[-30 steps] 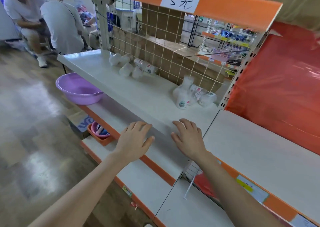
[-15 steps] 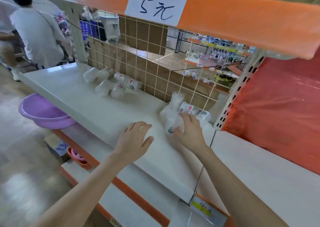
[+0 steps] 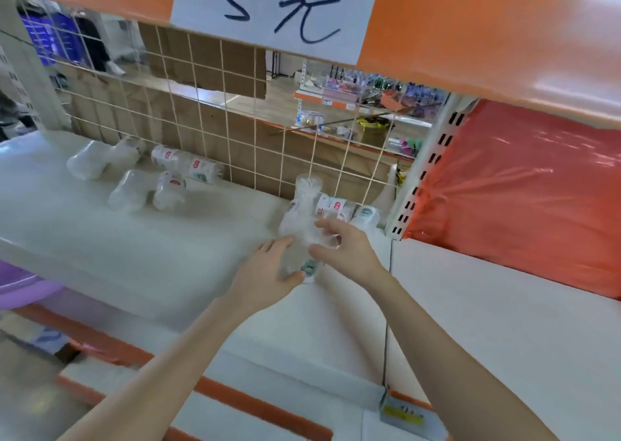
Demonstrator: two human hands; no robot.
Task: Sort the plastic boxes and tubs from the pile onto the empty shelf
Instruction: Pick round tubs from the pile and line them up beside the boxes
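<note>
Shelf-edge tag (image 3: 401, 413): yellow, on the lower shelf lip, well in front of the wire grid (image 3: 215, 104).
Purple basin (image 3: 20, 292): one level below, far left of the grid; what it holds is hidden.
Left hand (image 3: 268, 269): fingers close together along the left side of the pack of clear tubs (image 3: 302, 229), thumb hooked at its near end.
Right hand (image 3: 346, 249): fingers curled on the pack's right side, thumb and forefinger pinching the wrap.
Pack of clear tubs: lies on the white shelf (image 3: 100, 239) before the grid's right end; long axis runs from the person towards the grid, labelled end nearest, twisted wrap end farthest.
Right-hand packs (image 3: 336, 205): two labelled ones just behind, against the grid.
Left-hand packs (image 3: 129, 190): about five on their sides near the grid's left part.
Price sign (image 3: 275, 7): "5元", above the grid.
</note>
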